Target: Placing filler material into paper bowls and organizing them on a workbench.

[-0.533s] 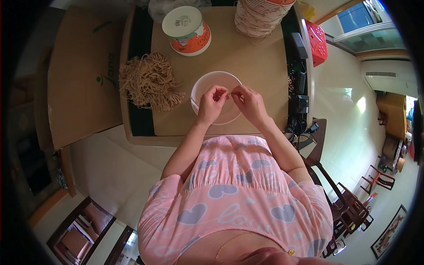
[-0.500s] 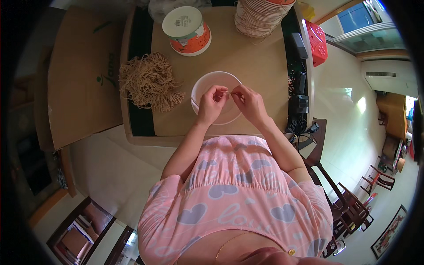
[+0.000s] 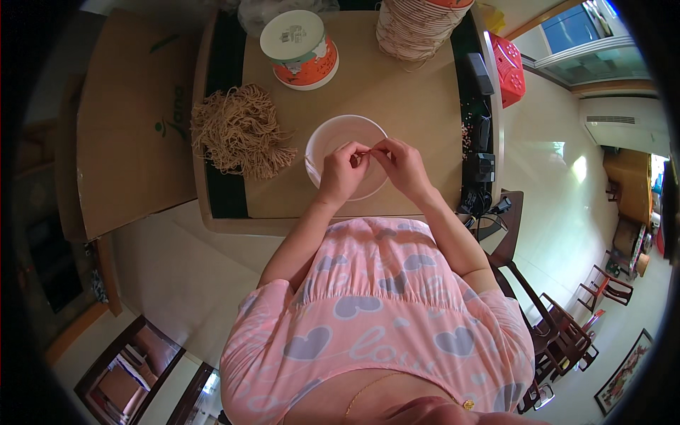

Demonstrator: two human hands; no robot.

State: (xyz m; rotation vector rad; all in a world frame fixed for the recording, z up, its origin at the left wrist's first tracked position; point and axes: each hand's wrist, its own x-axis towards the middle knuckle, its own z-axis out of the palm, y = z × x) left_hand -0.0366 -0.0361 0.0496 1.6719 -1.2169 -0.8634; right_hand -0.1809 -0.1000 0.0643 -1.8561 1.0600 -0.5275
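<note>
My left hand (image 3: 343, 173) and my right hand (image 3: 402, 167) meet over a white round tub (image 3: 316, 142), their fingertips pinched together and touching. Between them is what looks like a thin cord, almost wholly hidden by the fingers. A pale strand (image 3: 309, 163) lies against the tub's left wall. To the left of the tub sits a loose heap of beige cords (image 3: 241, 131). Behind it, an orange and white paper bucket (image 3: 301, 57) stands upside down on the table.
At the back right stands a bucket wound with pale cord (image 3: 418, 32). Black adapters and cables (image 3: 484, 167) and scattered small beads (image 3: 466, 134) line the table's right edge. A large cardboard box (image 3: 134, 127) stands at the left, a dark wooden chair (image 3: 513, 234) at the right.
My left hand has turned slightly, its fingers curling closer to the right fingertips. The pale piece seen between the fingers earlier is now mostly covered. The tub has barely moved.
</note>
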